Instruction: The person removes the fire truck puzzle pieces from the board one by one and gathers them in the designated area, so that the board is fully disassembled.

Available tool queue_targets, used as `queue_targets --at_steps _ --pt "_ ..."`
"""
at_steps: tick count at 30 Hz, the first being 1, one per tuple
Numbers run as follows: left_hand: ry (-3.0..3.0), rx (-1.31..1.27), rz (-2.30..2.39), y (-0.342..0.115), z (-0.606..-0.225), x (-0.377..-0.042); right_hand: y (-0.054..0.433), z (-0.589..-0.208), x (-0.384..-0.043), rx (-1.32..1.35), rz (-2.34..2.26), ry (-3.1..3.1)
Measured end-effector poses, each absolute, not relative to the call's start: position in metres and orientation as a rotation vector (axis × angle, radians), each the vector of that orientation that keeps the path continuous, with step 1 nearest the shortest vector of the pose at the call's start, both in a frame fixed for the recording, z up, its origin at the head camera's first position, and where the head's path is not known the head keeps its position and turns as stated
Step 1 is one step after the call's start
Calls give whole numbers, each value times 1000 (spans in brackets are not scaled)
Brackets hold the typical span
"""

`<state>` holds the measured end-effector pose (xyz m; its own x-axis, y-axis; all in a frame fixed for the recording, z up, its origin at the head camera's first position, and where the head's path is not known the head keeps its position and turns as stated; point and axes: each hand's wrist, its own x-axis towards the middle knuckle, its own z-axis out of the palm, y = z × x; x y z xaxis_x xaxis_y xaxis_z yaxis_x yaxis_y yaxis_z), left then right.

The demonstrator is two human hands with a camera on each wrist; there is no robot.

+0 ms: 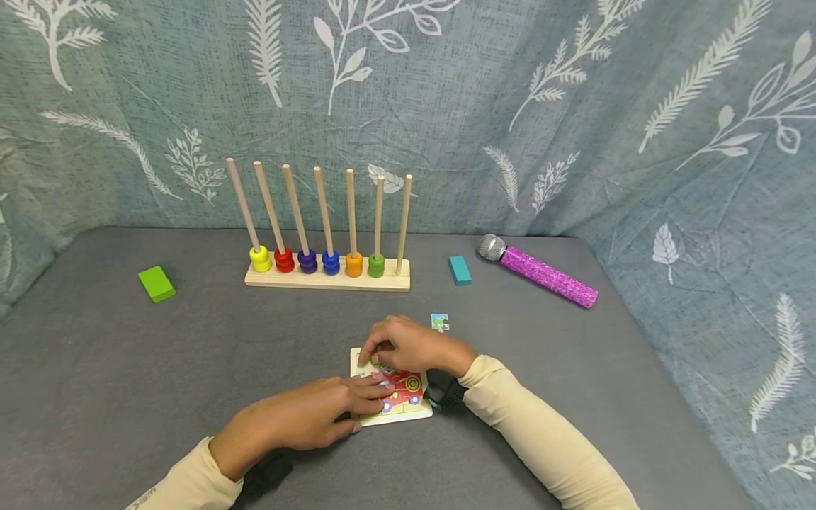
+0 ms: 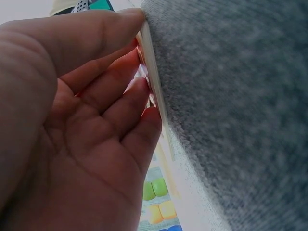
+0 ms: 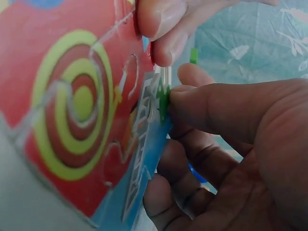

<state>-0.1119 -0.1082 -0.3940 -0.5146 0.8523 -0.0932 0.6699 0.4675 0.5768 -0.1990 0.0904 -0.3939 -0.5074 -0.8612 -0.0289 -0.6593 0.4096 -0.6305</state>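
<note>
A jigsaw puzzle showing a red fire truck lies in a pale tray on the grey table. My left hand rests on its left side, fingers extended over the picture. The left wrist view puts that thumb at the tray's edge. Over the puzzle's far part, my right hand pinches a small puzzle piece with green on it between thumb and fingers. That piece is at the picture's surface, beside the printed ladder; my fingers partly hide it. Another loose puzzle piece lies just beyond the right wrist.
A wooden peg stand with coloured beads stands behind the puzzle. To its right lie a teal block and a microphone with a glittery purple handle. A green block lies far left. Patterned cloth hangs behind the table.
</note>
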Motion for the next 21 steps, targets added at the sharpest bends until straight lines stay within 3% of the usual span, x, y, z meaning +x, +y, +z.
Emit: queue_targets --at_steps 21 --pt "2375 1308 663 -109 -395 -113 103 -386 -200 -1125 -736 2402"
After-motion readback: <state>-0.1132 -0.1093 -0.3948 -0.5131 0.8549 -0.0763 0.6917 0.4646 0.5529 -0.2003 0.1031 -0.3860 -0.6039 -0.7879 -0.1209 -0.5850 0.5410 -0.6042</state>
